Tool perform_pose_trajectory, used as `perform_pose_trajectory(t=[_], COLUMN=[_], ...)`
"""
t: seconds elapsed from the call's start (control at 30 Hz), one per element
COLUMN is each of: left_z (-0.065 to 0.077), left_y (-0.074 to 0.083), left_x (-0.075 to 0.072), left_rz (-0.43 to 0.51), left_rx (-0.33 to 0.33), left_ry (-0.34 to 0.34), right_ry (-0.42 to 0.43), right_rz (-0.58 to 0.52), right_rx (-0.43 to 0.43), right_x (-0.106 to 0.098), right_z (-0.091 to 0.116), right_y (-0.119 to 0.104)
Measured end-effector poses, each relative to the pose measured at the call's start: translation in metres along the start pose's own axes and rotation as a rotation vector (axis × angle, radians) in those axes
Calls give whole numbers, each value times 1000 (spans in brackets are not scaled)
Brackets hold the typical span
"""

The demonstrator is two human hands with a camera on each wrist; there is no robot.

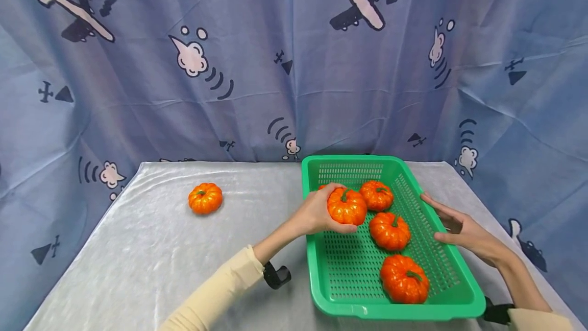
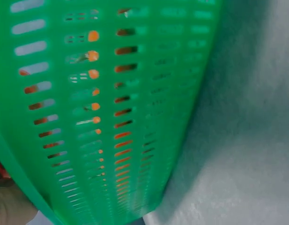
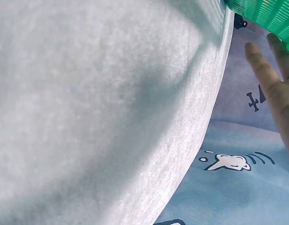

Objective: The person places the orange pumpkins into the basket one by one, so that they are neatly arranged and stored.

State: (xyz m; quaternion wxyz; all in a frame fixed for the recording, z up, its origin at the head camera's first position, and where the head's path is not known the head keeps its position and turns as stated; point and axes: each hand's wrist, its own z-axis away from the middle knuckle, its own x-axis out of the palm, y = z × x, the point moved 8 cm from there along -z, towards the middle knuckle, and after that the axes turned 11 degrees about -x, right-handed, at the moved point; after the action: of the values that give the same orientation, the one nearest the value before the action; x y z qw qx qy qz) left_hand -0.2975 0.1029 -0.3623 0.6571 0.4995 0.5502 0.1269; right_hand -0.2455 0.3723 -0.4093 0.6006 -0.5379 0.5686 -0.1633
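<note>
My left hand [image 1: 318,212] grips a small orange pumpkin [image 1: 347,209] with a green stem, over the left part of a green plastic basket [image 1: 309,264]. Three more pumpkins, the far one [image 1: 377,194], a middle one [image 1: 390,232] and a near one [image 1: 405,280], sit in the basket. An orange sliver [image 1: 322,186] shows behind my left hand, mostly hidden. Beside the basket's right rim is my right hand [image 1: 470,233], fingers extended and spread; fingertips are at or near the rim. In the left wrist view, the slotted basket wall [image 2: 102,145] covers most of the hand's work.
Another pumpkin [image 1: 205,198] lies on the pale cloth-covered table [image 1: 151,249], well left of the basket. Behind and around the table hangs a blue curtain [image 1: 248,29] printed with airplanes. The table's right edge runs close by my right hand.
</note>
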Motion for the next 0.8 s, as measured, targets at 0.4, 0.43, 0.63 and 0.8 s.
perform_pose_trajectory(t=[0.4,0.43,0.63,0.8], left_z=[-6,-7,-8,-6], left_y=[7,7,2,2], left_x=[16,17,25,29], left_rz=[-333,-352,-436,-497], left_rx=[100,86,45,25], left_ry=[36,30,-24,-25], right_ry=[1,0,2,-6], right_rz=[28,24,25,34], right_rx=[-22,-22,-22,-30], right_x=[0,0,0,1], right_z=[-1,-1,0,-1], right_y=[2,2,2,1])
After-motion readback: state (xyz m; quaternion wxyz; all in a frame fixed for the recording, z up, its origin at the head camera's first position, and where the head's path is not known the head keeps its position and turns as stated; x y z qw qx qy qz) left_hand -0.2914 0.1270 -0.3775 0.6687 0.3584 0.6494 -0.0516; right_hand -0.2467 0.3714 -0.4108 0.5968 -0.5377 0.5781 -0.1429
